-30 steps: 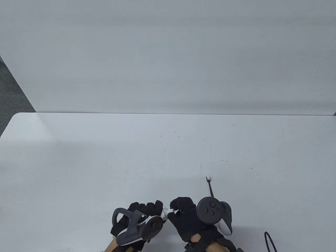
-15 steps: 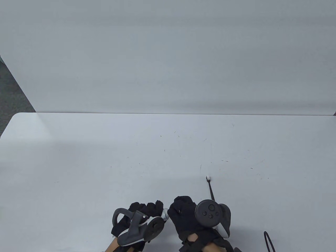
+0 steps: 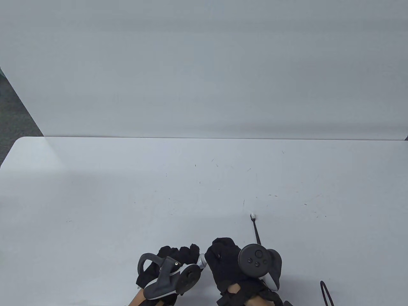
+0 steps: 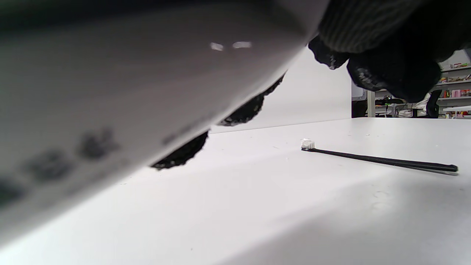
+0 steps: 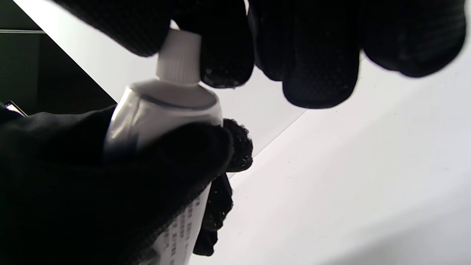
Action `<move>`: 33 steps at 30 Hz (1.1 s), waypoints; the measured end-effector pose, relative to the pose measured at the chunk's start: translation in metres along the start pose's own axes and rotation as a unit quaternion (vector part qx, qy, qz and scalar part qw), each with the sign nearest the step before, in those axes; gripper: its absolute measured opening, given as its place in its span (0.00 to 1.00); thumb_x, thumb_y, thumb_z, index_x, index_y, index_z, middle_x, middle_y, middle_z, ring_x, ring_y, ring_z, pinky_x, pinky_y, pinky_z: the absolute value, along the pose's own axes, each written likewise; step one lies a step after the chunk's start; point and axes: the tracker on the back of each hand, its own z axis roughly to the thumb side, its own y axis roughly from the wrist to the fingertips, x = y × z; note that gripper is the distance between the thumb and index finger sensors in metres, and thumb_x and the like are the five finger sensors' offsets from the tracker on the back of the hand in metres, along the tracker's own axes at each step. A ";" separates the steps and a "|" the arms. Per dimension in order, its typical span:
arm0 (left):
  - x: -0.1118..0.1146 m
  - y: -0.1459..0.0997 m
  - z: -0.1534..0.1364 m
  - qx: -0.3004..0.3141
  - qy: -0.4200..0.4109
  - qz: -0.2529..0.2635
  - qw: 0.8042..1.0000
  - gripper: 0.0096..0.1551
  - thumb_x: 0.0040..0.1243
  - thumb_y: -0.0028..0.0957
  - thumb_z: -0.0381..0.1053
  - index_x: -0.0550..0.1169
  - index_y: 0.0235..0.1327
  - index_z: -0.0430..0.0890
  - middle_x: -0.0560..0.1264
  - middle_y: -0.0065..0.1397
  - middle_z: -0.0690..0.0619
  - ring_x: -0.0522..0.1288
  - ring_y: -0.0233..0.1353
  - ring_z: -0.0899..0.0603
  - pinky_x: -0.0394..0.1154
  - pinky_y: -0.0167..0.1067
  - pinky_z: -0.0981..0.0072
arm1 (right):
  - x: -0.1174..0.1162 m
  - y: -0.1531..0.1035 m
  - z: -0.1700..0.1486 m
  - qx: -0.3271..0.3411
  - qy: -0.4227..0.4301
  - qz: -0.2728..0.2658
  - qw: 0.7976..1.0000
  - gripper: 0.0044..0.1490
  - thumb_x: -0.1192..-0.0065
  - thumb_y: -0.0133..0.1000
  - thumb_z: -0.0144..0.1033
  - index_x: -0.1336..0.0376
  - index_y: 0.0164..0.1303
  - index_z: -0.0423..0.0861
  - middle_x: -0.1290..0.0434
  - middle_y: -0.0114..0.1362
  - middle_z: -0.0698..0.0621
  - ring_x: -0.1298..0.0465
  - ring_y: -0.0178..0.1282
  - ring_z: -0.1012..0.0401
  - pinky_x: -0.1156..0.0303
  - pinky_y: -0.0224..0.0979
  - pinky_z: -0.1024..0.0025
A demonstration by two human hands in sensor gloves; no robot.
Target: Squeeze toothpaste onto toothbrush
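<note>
At the near edge of the white table (image 3: 95,197) the left hand (image 3: 165,264) is wrapped around the body of the toothpaste tube (image 5: 147,121), fingers curled tight about it, the tube's shoulder just showing between the two hands; immediately right of the tube, the right hand (image 3: 226,261) has its fingertips (image 5: 224,62) closed on the ribbed white cap (image 5: 180,59), which is seated on the tube's neck, thumb on one side and forefinger on the other; whether the cap is loosened cannot be told; beyond and to the right of the tube, apart from both hands, the black-handled toothbrush (image 3: 255,228) lies flat on the table, its white bristle head (image 4: 307,143) at the far end, handle pointing back toward the right hand; a dark cable loop (image 3: 326,293) lies farther right of the tube at the near edge
</note>
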 end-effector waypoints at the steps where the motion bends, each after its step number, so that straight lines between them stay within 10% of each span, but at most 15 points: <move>1: 0.000 0.000 0.000 -0.001 0.000 0.000 1.000 0.46 0.61 0.34 0.74 0.80 0.58 0.44 0.84 0.52 0.40 0.87 0.46 0.30 0.82 0.41 0.41 | -0.001 0.000 -0.001 0.005 0.006 0.009 1.000 0.30 0.45 0.49 0.48 0.29 0.48 0.38 0.29 0.65 0.37 0.20 0.50 0.44 0.23 0.45 0.42; 17: -0.012 -0.003 -0.001 0.009 -0.049 0.028 0.998 0.45 0.74 0.33 0.67 0.75 0.62 0.47 0.81 0.61 0.48 0.86 0.52 0.31 0.82 0.43 0.43 | 0.012 0.001 0.007 -0.002 0.007 -0.077 0.997 0.25 0.42 0.48 0.39 0.27 0.40 0.33 0.26 0.59 0.39 0.18 0.43 0.46 0.21 0.42 0.45; 22: -0.022 0.000 -0.019 -0.023 -0.119 0.032 0.992 0.32 0.58 0.46 0.65 0.77 0.59 0.48 0.83 0.60 0.48 0.87 0.51 0.30 0.82 0.42 0.43 | 0.027 0.001 0.002 -0.016 0.075 -0.088 0.993 0.29 0.44 0.49 0.43 0.30 0.51 0.37 0.28 0.63 0.38 0.19 0.47 0.44 0.22 0.45 0.43; 28: -0.034 0.031 -0.090 -0.200 -0.383 -0.028 0.901 0.35 0.65 0.46 0.63 0.81 0.60 0.42 0.77 0.65 0.43 0.79 0.60 0.34 0.76 0.54 0.40 | 0.082 -0.004 -0.022 -0.052 0.168 -0.168 0.970 0.29 0.44 0.50 0.43 0.30 0.52 0.37 0.29 0.64 0.37 0.20 0.49 0.44 0.23 0.46 0.42; 33: -0.021 0.078 -0.121 -0.285 -0.400 -0.102 0.865 0.34 0.69 0.46 0.62 0.83 0.58 0.41 0.81 0.59 0.44 0.83 0.55 0.36 0.80 0.48 0.43 | 0.093 -0.003 -0.038 -0.080 0.208 -0.176 0.959 0.29 0.45 0.50 0.42 0.29 0.51 0.36 0.28 0.64 0.37 0.20 0.48 0.44 0.23 0.46 0.42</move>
